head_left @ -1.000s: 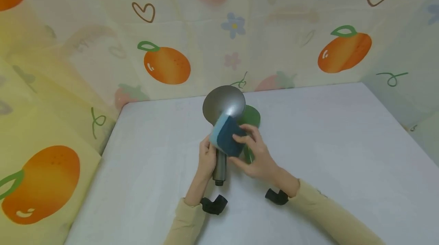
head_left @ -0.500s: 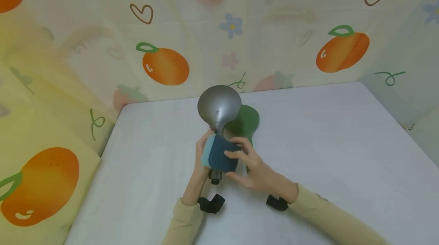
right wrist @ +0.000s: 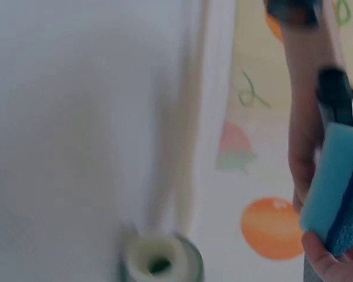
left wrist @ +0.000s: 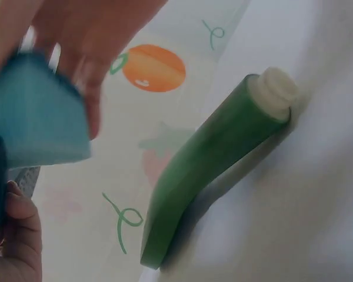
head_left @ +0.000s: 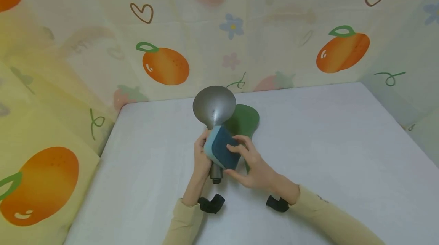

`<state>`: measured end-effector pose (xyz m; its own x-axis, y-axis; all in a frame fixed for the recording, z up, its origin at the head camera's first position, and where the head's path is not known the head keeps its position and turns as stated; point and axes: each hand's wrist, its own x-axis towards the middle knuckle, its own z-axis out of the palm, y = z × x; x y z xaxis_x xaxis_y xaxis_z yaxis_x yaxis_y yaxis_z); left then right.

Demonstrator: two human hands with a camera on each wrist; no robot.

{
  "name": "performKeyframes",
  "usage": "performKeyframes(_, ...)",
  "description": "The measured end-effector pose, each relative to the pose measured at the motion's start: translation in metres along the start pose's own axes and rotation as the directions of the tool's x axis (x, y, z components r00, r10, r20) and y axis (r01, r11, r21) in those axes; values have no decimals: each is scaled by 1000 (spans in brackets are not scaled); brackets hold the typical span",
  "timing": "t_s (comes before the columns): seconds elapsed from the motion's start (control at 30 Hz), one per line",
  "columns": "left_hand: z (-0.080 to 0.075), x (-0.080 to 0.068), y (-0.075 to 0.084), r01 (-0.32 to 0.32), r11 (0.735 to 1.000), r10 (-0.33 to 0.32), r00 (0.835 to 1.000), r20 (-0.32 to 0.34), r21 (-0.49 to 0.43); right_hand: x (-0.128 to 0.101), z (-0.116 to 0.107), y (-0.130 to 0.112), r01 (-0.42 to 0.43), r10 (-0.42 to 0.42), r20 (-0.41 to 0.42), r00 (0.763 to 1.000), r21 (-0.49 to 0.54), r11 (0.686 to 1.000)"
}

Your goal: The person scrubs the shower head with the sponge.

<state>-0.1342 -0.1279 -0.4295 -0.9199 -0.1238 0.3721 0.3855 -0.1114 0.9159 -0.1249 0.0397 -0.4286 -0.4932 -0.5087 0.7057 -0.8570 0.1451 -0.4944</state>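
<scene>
My left hand (head_left: 201, 157) grips the handle of a grey hand-held shower head (head_left: 214, 104), its round head pointing away from me and its threaded end towards me. A two-tone blue sponge (head_left: 225, 149) lies over the handle, just below the neck. My right hand (head_left: 253, 164) pinches this sponge between thumb and fingers, dark scouring side facing it. In the right wrist view the sponge (right wrist: 334, 185) has its light foam side turned to the grey handle. Part of the handle is hidden by the sponge.
A green shower head (head_left: 246, 117) rests on the white table (head_left: 319, 134) behind my right hand; its pale threaded end (left wrist: 276, 93) shows in the left wrist view. Black wrist mounts (head_left: 211, 204) sit at both wrists. A fruit-patterned cloth (head_left: 274, 47) hangs behind the table.
The sponge has gone from the neck down the handle, then slightly back up, with my right hand. The grey shower head has shifted a little left in my left hand.
</scene>
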Motion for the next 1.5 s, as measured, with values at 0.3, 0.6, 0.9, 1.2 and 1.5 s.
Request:
performKeyframes(0.3, -9, 5, 5, 0, 983, 4, 1000, 20, -182, -24, 1, -26, -28, 5, 194, 981, 115, 993)
performKeyframes(0.6, -31, 10, 3, 285, 956, -287, 958, -27, -63, -22, -33, -14, -296, 312, 117, 943, -137, 945)
performKeyframes(0.9, -53, 15, -8, 442, 881, -446, 895, -21, 170, -26, -66, 2, -622, 681, 15, 732, -393, 678)
performKeyframes(1.2, -56, 15, -17, 525, 808, -528, 847, -65, 268, -35, -73, 12, -650, 777, 14, 630, -538, 537)
performKeyframes(1.5, -61, 12, -23, 572, 759, -592, 805, -39, 311, -36, -70, 13, -644, 825, 28, 564, -610, 461)
